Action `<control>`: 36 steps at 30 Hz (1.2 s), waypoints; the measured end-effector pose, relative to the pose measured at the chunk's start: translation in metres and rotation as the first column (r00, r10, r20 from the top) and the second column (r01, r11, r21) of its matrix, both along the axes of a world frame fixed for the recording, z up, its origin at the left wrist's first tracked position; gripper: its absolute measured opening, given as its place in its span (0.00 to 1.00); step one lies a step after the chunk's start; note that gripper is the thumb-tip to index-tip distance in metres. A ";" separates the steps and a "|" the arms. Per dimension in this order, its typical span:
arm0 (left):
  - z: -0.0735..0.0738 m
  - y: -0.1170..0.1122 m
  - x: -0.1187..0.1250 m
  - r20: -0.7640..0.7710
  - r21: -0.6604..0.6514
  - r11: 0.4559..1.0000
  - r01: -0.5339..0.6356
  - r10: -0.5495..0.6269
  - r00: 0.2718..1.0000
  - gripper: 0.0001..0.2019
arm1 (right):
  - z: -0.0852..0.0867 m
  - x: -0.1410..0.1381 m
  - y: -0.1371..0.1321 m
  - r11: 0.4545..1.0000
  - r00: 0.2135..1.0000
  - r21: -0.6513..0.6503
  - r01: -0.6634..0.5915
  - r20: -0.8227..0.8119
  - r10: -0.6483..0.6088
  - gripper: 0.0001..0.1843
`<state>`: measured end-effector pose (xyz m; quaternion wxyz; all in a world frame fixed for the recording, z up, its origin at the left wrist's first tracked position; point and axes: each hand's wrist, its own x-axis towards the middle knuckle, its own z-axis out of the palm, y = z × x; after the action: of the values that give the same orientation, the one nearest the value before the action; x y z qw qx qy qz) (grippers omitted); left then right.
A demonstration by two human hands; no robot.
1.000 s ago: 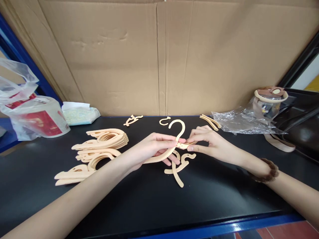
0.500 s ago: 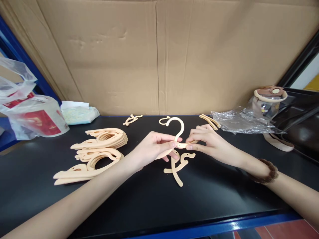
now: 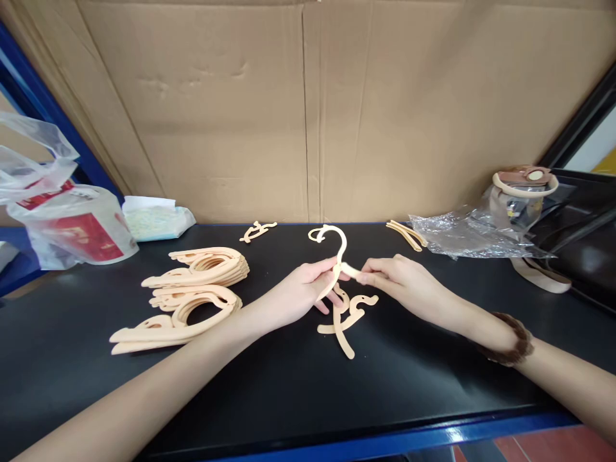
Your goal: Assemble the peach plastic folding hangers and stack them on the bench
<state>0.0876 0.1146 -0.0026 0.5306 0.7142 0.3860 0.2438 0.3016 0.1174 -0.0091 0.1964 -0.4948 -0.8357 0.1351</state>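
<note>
A cream plastic clothes hanger (image 3: 342, 242) with a curved hook is held up between both hands. My left hand (image 3: 308, 289) is closed around its left arm just below the hook. The fingers of my right hand (image 3: 397, 279) pinch the hanger's right arm, which meets the hook's base at a joint. Beneath them, several loose hanger pieces (image 3: 342, 330) lie crossed on the black table. To the left, folded hangers (image 3: 212, 266) are stacked in two piles, the nearer one partly behind my left forearm.
At the back lie a few hanger parts (image 3: 257, 230), a loose hook (image 3: 315, 235) and thin strips (image 3: 407, 235). Crinkled clear plastic (image 3: 447, 234) and a strapped bottle (image 3: 517, 202) stand right. A tissue pack (image 3: 156, 218) and a bagged roll (image 3: 81, 224) sit left.
The hanger's right arm has swung from nearly level to slanting down to the right. The hook has tilted slightly left, and both hands still grip the hanger.
</note>
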 end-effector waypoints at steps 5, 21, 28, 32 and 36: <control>-0.003 0.001 0.003 0.026 0.058 0.994 -0.088 0.087 0.996 0.29 | 0.005 0.003 0.004 0.989 0.990 0.020 0.143 0.004 -0.144 0.19; 0.004 -0.005 -0.004 -0.404 0.813 0.579 0.059 0.488 0.774 0.12 | 0.011 0.003 -0.001 0.631 0.976 0.775 0.003 0.135 -0.171 0.20; 0.003 -0.017 0.007 -0.430 0.764 0.637 0.106 0.379 0.820 0.13 | 0.004 -0.004 -0.007 0.689 0.910 0.630 -0.357 0.400 0.105 0.21; 0.004 -0.015 0.005 -0.383 0.697 0.711 -0.093 0.478 0.791 0.16 | 0.002 0.001 -0.002 0.725 0.940 0.642 -0.250 0.340 0.023 0.21; -0.001 -0.011 0.004 -0.475 0.594 0.803 -0.051 0.402 0.783 0.16 | 0.004 0.005 0.003 0.779 0.964 0.609 -0.149 0.266 -0.023 0.21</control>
<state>0.0918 0.1036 -0.0034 0.1234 0.8205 0.5286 0.1796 0.3066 0.1206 -0.0054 0.2333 -0.3867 -0.8676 -0.2081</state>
